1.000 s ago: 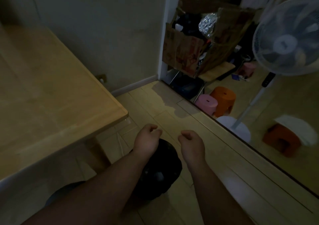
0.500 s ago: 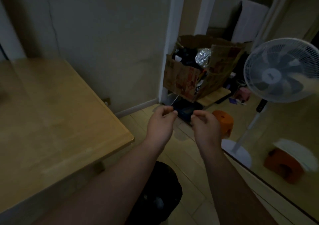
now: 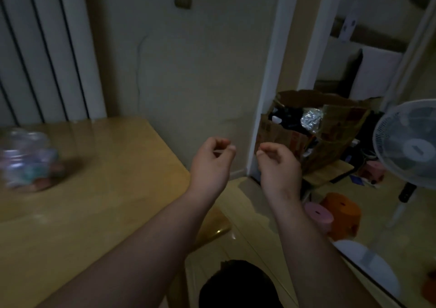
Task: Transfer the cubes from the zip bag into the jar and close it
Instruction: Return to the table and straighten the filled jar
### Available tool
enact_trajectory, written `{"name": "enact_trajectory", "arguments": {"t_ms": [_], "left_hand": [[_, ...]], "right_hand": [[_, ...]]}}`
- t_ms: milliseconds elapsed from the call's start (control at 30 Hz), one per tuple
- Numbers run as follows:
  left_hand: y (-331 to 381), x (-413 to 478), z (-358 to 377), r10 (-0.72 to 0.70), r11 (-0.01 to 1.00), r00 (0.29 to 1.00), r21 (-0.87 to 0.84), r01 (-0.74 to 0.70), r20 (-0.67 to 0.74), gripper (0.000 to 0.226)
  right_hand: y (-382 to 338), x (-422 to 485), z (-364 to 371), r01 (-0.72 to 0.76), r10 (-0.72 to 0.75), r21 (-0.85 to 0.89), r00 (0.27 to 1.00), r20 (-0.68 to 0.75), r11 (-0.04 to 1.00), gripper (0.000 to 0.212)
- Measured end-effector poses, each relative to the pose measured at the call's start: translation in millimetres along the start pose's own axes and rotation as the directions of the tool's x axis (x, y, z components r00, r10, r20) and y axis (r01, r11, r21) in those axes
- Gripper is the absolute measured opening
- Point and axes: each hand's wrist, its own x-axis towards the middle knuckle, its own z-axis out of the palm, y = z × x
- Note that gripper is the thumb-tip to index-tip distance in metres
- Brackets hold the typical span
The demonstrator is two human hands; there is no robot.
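Observation:
At the far left of the wooden table [image 3: 106,201] sits a blurred clear container [image 3: 26,161] with pale and coloured pieces inside; whether it is the jar or the zip bag cannot be told. My left hand [image 3: 210,159] and my right hand [image 3: 278,163] are raised side by side in the air, to the right of the table's corner. Both have curled fingers with the thumb against the forefinger, and I see nothing in either. The hands are far from the container.
The room is dim. A black round stool [image 3: 236,284] stands below my arms beside the table corner. Past the doorway are a cardboard box [image 3: 330,142] full of things, a pink stool [image 3: 318,215], an orange stool [image 3: 344,211] and a white standing fan [image 3: 410,144].
My view has tilted up and to the left, bringing the container on the table into sight. Both hands have risen from low over the black stool to chest height, fingers still curled.

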Motion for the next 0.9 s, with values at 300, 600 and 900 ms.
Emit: {"name": "enact_trajectory", "arguments": {"t_ms": [300, 600, 900], "left_hand": [[-7.4, 10.5, -113.2, 0.004, 0.997, 0.986, 0.072, 0.008, -0.167, 0.009], [-18.3, 8.7, -228.5, -0.009, 0.985, 0.947, 0.162, 0.064, -0.320, 0.008], [-35.9, 13.6, -320.8, -0.078, 0.985, 0.895, 0.104, 0.137, -0.440, 0.011]], "right_hand": [[-27.5, -26.2, 105.3, 0.046, -0.058, 0.086, 0.989, 0.138, 0.995, 0.013], [-55.3, -69.9, 212.4, 0.027, -0.075, 0.164, 0.954, 0.292, 0.986, 0.014], [-66.7, -111.6, 297.9, 0.005, -0.074, 0.158, 0.899, 0.432, 0.987, 0.015]]}}
